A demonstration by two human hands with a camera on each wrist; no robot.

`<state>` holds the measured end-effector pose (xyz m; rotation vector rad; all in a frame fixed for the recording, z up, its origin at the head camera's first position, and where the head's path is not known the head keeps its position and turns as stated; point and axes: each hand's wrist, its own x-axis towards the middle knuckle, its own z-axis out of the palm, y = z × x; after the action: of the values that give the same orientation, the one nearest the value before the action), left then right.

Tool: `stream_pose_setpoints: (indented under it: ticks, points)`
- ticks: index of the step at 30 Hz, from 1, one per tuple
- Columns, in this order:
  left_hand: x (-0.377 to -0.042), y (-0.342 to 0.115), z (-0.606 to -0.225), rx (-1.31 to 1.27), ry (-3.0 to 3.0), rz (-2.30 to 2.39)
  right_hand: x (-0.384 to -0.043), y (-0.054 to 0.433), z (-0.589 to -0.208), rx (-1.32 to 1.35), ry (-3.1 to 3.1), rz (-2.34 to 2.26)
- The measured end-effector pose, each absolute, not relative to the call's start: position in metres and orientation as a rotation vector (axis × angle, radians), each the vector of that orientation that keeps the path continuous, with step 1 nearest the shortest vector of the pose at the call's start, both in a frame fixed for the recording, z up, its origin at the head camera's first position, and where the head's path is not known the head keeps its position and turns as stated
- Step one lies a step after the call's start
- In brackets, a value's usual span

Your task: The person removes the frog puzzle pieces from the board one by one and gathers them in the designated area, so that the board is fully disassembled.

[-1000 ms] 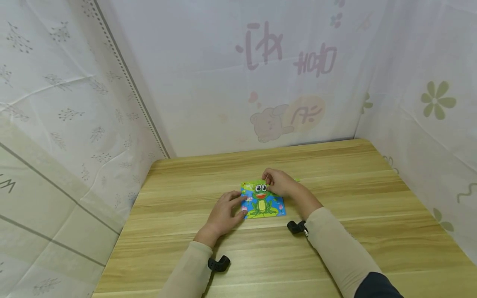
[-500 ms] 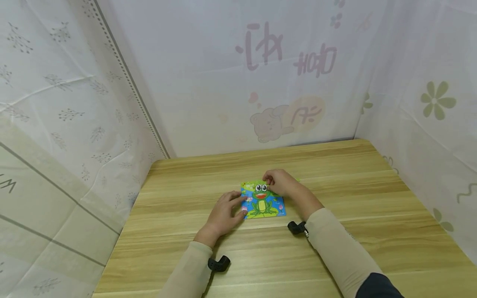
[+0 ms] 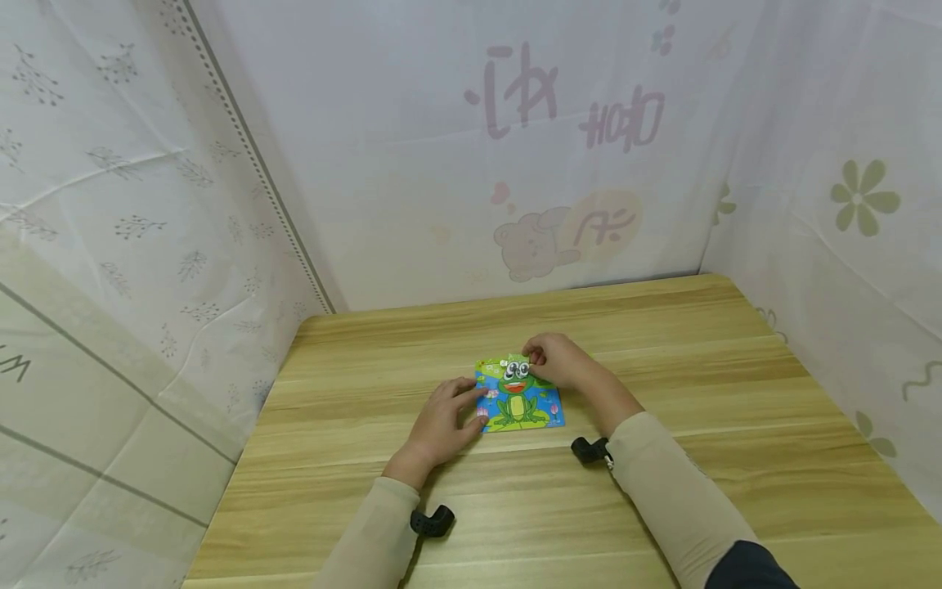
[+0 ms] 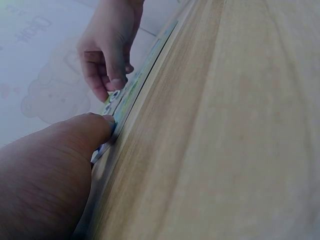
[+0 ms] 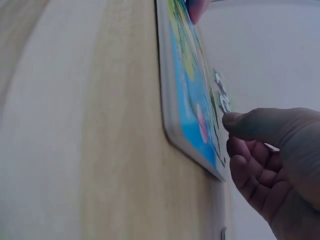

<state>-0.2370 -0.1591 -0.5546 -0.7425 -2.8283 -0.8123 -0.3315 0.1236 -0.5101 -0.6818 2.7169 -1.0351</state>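
Observation:
A flat square frog jigsaw puzzle [image 3: 518, 411], mostly blue and green, lies on the wooden table. My left hand [image 3: 439, 419] rests at its left side, fingers extended onto the edge; the left wrist view shows the thumb [image 4: 102, 129] against the border. Over the puzzle's upper part, my right hand [image 3: 559, 361] pinches a puzzle piece [image 5: 222, 94] printed with the frog's white eyes. That piece stands tilted up from the board in the right wrist view, held between thumb [image 5: 242, 125] and index finger. The palm hides the puzzle's upper right corner.
The wood-grain table [image 3: 353, 368] reaches to a pale printed curtain [image 3: 412, 204] at the back and sides. A black wrist mount [image 3: 432, 521] sits on the left sleeve, another black mount [image 3: 589, 450] on the right.
The eye piece has tilted up out of the puzzle's surface, and my right hand has shifted slightly right with it. My left hand has stayed in place.

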Motion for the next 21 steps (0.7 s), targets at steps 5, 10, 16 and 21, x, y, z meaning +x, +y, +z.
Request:
stream_pose_setpoints:
  ticks: [5, 10, 16, 21]
  points:
    - [-0.237, -0.159, -0.555, -0.737, -2.826, -0.805, -0.331, 0.131, -0.508, -0.625, 2.689, -1.092]
    - [-0.236, -0.159, -0.555, -0.742, -2.827, -0.798, -0.332, 0.142, -0.51, -0.608, 2.69, -1.109]
    - [-0.236, -0.159, -0.554, -0.74, -2.83, -0.794, -0.328, 0.157, -0.509, -0.591, 2.705, -1.129]
    - [-0.236, -0.159, -0.554, -0.747, -2.827, -0.802, -0.324, 0.171, -0.508, -0.571, 2.727, -1.147]
